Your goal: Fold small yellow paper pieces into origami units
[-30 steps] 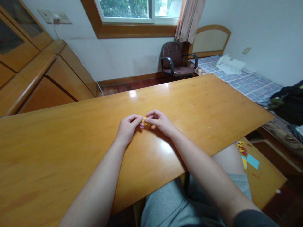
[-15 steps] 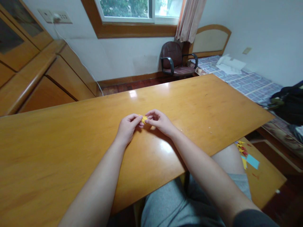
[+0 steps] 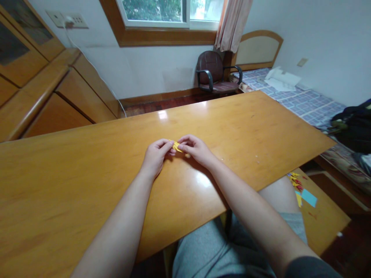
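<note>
A small piece of folded yellow paper (image 3: 176,146) is held between my two hands, just above the wooden table (image 3: 87,173). My left hand (image 3: 157,155) pinches its left end between thumb and fingers. On the other side, my right hand (image 3: 196,148) grips the right end with thumb and fingertips. A pointed tip of the paper sticks out toward me below the right thumb. The fingers cover part of the folds.
Below the table's right edge, a lower wooden surface (image 3: 324,220) bears a blue paper sheet (image 3: 309,198) and several yellow and red folded pieces (image 3: 296,180). Beyond stand an office chair (image 3: 211,71), a bed (image 3: 307,100) with a dark bag (image 3: 355,129), and a cabinet (image 3: 84,96) at left.
The yellow paper's shape between my fingers has shifted slightly, and a pointed tip now shows below my right thumb. Both hands stay in nearly the same place.
</note>
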Tool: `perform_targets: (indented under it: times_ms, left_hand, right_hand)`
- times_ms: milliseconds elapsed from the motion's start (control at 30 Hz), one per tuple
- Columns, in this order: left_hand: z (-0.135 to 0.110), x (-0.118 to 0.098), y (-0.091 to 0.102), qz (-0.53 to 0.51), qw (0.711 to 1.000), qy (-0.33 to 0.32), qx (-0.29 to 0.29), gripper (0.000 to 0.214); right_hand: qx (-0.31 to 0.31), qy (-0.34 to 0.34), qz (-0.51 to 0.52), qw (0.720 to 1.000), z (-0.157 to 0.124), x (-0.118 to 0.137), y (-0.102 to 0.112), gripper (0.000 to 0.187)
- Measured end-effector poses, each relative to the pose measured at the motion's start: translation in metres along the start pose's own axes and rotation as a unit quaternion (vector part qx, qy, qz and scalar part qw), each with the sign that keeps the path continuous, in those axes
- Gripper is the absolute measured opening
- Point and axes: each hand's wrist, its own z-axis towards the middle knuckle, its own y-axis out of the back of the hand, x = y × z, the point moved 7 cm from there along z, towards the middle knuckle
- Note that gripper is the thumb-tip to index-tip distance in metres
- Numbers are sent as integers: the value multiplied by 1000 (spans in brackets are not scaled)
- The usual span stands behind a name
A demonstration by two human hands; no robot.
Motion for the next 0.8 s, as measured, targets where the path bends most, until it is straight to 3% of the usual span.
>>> perform_targets:
  times_ms: [800]
  left_hand:
    - [1,2,2,23,999,-26,6,23]
  right_hand:
    - [-16,6,-31,999,1,1,2,27]
